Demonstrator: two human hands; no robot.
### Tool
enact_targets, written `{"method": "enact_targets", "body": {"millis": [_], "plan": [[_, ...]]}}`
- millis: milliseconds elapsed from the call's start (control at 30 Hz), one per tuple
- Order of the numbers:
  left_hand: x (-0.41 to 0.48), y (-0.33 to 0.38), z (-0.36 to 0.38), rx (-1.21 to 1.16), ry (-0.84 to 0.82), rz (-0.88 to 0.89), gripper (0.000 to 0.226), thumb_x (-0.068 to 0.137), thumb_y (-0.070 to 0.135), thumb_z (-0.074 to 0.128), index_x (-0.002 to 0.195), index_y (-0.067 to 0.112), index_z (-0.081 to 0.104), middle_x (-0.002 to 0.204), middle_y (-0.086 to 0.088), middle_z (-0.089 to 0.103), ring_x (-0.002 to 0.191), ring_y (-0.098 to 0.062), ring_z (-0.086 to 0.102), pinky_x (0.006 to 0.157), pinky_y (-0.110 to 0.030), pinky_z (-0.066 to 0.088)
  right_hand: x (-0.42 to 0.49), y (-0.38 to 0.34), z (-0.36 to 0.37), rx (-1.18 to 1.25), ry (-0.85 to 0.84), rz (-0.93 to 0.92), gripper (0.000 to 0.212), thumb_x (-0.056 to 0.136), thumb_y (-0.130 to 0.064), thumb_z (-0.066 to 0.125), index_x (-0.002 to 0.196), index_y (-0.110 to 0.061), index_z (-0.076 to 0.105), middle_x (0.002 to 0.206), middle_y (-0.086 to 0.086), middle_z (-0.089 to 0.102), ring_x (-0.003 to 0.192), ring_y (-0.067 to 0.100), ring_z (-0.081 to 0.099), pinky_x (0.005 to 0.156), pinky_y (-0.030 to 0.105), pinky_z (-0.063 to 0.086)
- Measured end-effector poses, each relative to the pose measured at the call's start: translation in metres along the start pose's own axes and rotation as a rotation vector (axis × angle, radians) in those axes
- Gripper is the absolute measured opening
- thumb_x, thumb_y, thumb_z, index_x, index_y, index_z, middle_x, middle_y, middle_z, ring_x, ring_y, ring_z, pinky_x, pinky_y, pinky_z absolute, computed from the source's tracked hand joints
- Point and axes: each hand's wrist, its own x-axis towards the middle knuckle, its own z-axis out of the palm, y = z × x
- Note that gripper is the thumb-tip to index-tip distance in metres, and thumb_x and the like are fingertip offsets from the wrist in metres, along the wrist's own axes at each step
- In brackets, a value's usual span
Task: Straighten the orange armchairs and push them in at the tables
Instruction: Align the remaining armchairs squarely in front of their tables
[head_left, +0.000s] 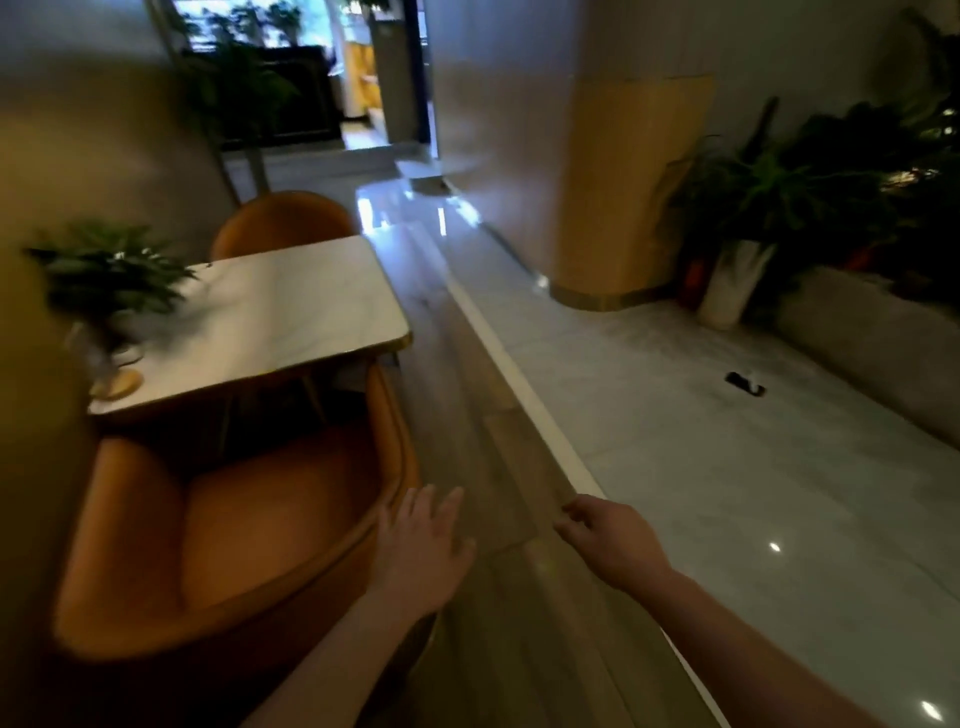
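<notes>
An orange armchair stands at the near side of a white marble-topped table, its front tucked partly under the tabletop. A second orange armchair shows its back beyond the table's far edge. My left hand hovers with fingers spread just beside the near chair's right arm rim, holding nothing. My right hand is out over the floor to the right, fingers loosely curled and empty.
A potted plant and a small round coaster sit on the table's left. A white floor strip divides wood flooring from glossy tiles. A rounded pillar, planters and a small dark object lie right.
</notes>
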Motion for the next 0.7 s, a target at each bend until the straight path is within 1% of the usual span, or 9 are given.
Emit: {"method": "enact_targets", "body": {"millis": [67, 133, 300, 400, 467, 600, 700], "plan": [[-0.012, -0.025, -0.001, -0.039, 0.013, -0.072, 0.068, 0.099, 0.061, 0.029, 0.157, 0.035, 0.004, 0.166, -0.003, 0.009, 0.153, -0.025, 0.003, 0.122, -0.055, 0.006, 0.009, -0.022, 0.013, -0.018, -0.037, -0.063, 0.042, 0.094, -0.050, 0.056, 0.128, -0.027, 0.063, 0.122, -0.006, 0.069, 0.108, 0.013, 0.063, 0.088, 0.030, 0.050], [-0.022, -0.053, -0.002, -0.060, 0.031, -0.123, 0.068, 0.099, 0.060, 0.031, 0.157, 0.034, 0.007, 0.166, -0.003, 0.011, 0.152, -0.026, 0.007, 0.122, -0.055, 0.010, 0.017, -0.044, 0.027, -0.014, -0.065, -0.107, 0.042, 0.094, -0.050, 0.057, 0.128, -0.026, 0.063, 0.122, -0.006, 0.069, 0.106, 0.012, 0.064, 0.088, 0.030, 0.051], [-0.035, -0.131, 0.003, -0.070, 0.031, -0.258, 0.067, 0.100, 0.060, 0.026, 0.157, 0.032, 0.005, 0.165, -0.005, 0.015, 0.150, -0.026, 0.014, 0.120, -0.053, 0.017, 0.038, -0.096, 0.068, -0.043, -0.174, -0.185, 0.043, 0.093, -0.053, 0.055, 0.129, -0.030, 0.061, 0.121, -0.009, 0.068, 0.104, 0.007, 0.063, 0.084, 0.025, 0.051], [-0.036, -0.178, 0.009, -0.077, -0.002, -0.329, 0.068, 0.100, 0.060, 0.025, 0.158, 0.031, 0.003, 0.165, -0.006, 0.013, 0.150, -0.026, 0.012, 0.120, -0.054, 0.014, 0.056, -0.126, 0.094, -0.063, -0.209, -0.211, 0.040, 0.095, -0.051, 0.055, 0.128, -0.029, 0.061, 0.120, -0.008, 0.068, 0.103, 0.006, 0.063, 0.084, 0.025, 0.052], [-0.036, -0.211, 0.013, -0.091, -0.017, -0.365, 0.067, 0.100, 0.059, 0.026, 0.157, 0.031, 0.005, 0.165, -0.006, 0.014, 0.151, -0.026, 0.011, 0.120, -0.055, 0.014, 0.068, -0.148, 0.113, -0.073, -0.238, -0.218, 0.036, 0.095, -0.049, 0.055, 0.124, -0.029, 0.062, 0.118, -0.007, 0.069, 0.101, 0.006, 0.063, 0.084, 0.027, 0.053], [-0.033, -0.275, 0.025, -0.090, -0.082, -0.432, 0.067, 0.100, 0.059, 0.028, 0.158, 0.033, 0.007, 0.165, -0.005, 0.014, 0.150, -0.026, 0.012, 0.120, -0.051, 0.016, 0.095, -0.189, 0.152, -0.078, -0.290, -0.243, 0.032, 0.096, -0.045, 0.055, 0.124, -0.033, 0.062, 0.121, -0.005, 0.068, 0.108, 0.012, 0.064, 0.091, 0.035, 0.053], [-0.033, -0.320, 0.040, -0.095, -0.106, -0.495, 0.067, 0.098, 0.062, 0.030, 0.157, 0.035, 0.012, 0.162, -0.002, 0.023, 0.147, -0.022, 0.021, 0.118, -0.049, 0.020, 0.119, -0.212, 0.188, -0.116, -0.294, -0.266, 0.033, 0.097, -0.040, 0.055, 0.127, -0.028, 0.063, 0.124, -0.004, 0.067, 0.113, 0.015, 0.062, 0.093, 0.032, 0.050]]}}
